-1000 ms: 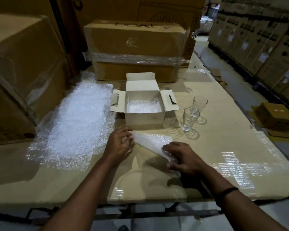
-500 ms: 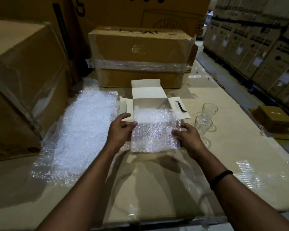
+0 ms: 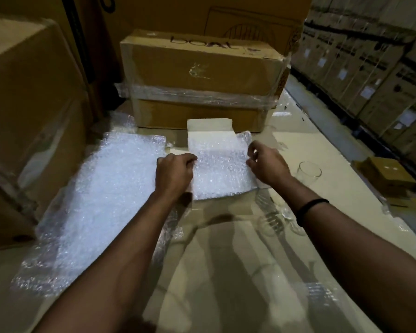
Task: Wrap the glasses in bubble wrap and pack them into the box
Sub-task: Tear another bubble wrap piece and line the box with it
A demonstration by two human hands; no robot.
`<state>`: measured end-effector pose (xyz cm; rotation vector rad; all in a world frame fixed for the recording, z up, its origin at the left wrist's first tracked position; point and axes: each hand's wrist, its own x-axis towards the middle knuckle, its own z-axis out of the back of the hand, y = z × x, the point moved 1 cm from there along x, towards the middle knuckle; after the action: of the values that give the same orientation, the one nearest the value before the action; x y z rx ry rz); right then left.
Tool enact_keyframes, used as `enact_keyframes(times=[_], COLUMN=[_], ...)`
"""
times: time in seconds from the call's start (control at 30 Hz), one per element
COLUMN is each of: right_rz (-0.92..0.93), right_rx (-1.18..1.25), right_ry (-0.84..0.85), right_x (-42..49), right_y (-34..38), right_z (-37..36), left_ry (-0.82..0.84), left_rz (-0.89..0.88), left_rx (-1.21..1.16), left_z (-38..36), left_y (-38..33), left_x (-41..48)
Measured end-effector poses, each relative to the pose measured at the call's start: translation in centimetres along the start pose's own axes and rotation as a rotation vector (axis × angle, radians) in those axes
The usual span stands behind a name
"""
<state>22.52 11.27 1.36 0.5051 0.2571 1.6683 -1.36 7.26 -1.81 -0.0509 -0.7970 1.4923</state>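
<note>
We see the small bubble-wrap sheet [image 3: 222, 174] as clear with a whitish sheen and a fine pattern of dotted bubbles. The larger bubble wrap [image 3: 111, 188] shows the same glinting dots. We find the box [image 3: 209, 127] white, the cartons [image 3: 202, 66] plain brown, the table [image 3: 341, 195] pale tan and glossy, the wristband [image 3: 310, 207] black, the glass [image 3: 308, 175] colourless.
</note>
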Motion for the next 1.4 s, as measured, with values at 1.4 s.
enact_keyframes(times=[1.4], right_rz=[0.493], right_rx=[-0.814], right_ry=[0.657], right_x=[6.1], right_y=[0.5], right_z=[-7.4], left_ry=[0.762], left_rz=[-0.249], left_rx=[0.875], left_z=[-6.5], left_y=[-3.0], left_x=[4.3])
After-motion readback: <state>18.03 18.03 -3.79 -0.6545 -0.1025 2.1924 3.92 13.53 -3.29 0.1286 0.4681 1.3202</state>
